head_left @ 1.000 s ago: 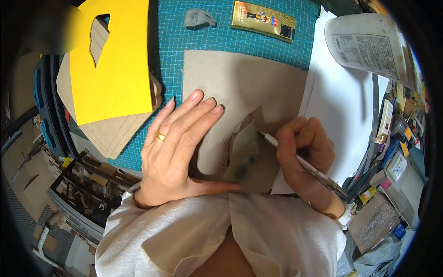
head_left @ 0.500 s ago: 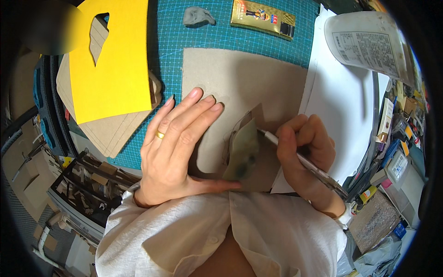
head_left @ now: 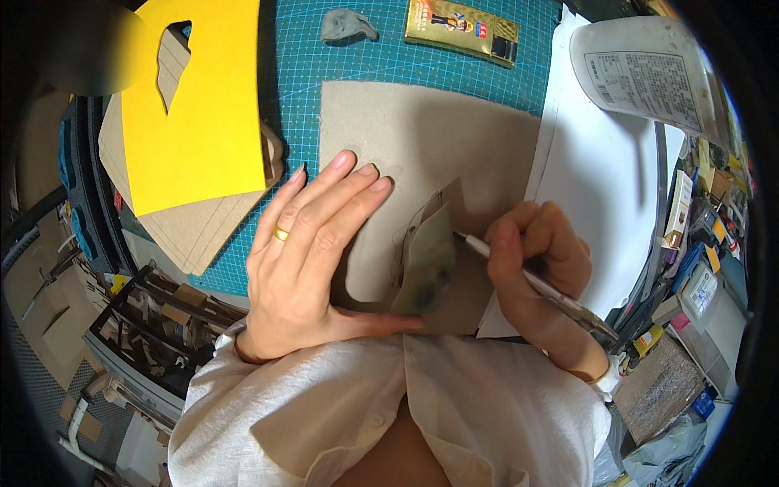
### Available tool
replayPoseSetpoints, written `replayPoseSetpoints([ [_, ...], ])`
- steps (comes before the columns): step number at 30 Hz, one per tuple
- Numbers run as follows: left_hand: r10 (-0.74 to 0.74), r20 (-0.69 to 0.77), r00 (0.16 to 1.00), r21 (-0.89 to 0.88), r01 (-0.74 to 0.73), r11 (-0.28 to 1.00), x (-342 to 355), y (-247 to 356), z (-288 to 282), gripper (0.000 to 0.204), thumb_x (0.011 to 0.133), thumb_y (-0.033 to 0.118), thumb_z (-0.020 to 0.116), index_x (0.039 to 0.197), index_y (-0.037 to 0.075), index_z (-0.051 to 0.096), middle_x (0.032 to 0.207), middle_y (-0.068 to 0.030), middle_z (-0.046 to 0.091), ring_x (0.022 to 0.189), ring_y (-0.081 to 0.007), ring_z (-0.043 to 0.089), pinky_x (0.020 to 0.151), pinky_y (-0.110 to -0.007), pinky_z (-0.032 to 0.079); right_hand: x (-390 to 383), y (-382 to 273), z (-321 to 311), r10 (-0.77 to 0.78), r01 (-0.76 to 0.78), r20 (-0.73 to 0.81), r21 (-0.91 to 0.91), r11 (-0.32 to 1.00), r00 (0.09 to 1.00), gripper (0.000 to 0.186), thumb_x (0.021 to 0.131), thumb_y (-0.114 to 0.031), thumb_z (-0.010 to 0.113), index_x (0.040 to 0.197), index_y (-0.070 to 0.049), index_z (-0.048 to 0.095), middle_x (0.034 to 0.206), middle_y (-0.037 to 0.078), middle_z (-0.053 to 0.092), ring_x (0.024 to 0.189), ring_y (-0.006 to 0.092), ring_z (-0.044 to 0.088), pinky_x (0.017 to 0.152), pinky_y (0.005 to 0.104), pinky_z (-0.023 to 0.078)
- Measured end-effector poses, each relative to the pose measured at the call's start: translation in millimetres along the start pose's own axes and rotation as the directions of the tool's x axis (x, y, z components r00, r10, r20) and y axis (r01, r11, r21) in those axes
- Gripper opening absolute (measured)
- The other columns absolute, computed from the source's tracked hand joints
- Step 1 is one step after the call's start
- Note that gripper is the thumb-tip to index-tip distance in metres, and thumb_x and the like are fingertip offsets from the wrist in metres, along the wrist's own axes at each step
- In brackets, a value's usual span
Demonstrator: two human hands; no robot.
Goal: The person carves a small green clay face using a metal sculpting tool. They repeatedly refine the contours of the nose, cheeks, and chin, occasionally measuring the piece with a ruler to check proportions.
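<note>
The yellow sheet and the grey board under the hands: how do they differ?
The yellow sheet is bright, with a pointed hole cut out of its top; the grey board is dull grey-brown and looks uncut. The yellow sheet lies untouched on stacked cardboard pieces, while the grey board lies straight on the green cutting mat, pressed by the left hand, with the right hand holding a pen over it. Both lie flat.

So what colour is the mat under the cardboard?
Teal-green with a pale grid, seen in the head view: the mat under the cardboard.
</note>
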State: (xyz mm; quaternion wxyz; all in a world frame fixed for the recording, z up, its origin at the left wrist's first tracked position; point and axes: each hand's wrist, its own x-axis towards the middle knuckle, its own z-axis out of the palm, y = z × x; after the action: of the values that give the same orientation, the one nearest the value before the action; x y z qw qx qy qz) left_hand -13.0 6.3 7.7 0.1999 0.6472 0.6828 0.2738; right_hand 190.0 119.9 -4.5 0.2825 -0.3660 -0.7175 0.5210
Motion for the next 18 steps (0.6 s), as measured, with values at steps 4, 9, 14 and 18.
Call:
replayPoseSetpoints([
  [4,-0.001,-0.004,1.000,-0.008,0.001,1.000,0.3,0.1,1.0,0.112,0.034,0.049,0.094,0.128,-0.002,0.060,0.129,-0.0174,0.063,0.131,-0.0373,0.053,0.110,-0.055,0.034,0.2,-1.4,-1.1,0.007,-0.007,0.011,-0.010,1.000,1.000,0.031,0.083,0.006,0.067,0.068,-0.006,0.043,0.065,0.005,0.055,0.049,0.0098,0.047,0.046,0.0242,0.037],
  [9,0.003,-0.003,1.000,-0.005,-0.003,1.000,-0.3,-0.2,0.4,0.112,0.035,0.049,0.094,0.129,-0.002,0.060,0.129,-0.0174,0.063,0.132,-0.0372,0.052,0.110,-0.055,0.034,-0.4,-2.2,-0.8,0.019,-0.019,0.009,0.001,1.000,1.000,0.031,0.083,0.006,0.067,0.067,-0.006,0.043,0.063,0.004,0.054,0.048,0.0099,0.047,0.046,0.0244,0.037],
  [14,-0.007,-0.004,1.000,-0.014,0.007,1.000,0.0,0.6,1.3,0.112,0.035,0.049,0.094,0.130,-0.001,0.060,0.130,-0.0173,0.062,0.132,-0.0372,0.052,0.110,-0.055,0.034,-0.8,-1.1,-0.3,0.013,-0.013,-0.001,-0.014,1.000,1.000,0.031,0.082,0.007,0.066,0.067,-0.006,0.043,0.062,0.004,0.052,0.048,0.0102,0.047,0.045,0.0248,0.037],
  [18,-0.006,-0.008,1.000,-0.015,0.006,1.000,-0.3,0.2,1.6,0.112,0.035,0.048,0.094,0.130,0.000,0.060,0.130,-0.0172,0.062,0.132,-0.0372,0.052,0.110,-0.055,0.034,-1.2,-0.7,-0.6,0.009,-0.009,-0.005,0.006,1.000,1.000,0.031,0.082,0.007,0.066,0.067,-0.006,0.043,0.061,0.004,0.051,0.047,0.0106,0.046,0.045,0.0252,0.037],
])
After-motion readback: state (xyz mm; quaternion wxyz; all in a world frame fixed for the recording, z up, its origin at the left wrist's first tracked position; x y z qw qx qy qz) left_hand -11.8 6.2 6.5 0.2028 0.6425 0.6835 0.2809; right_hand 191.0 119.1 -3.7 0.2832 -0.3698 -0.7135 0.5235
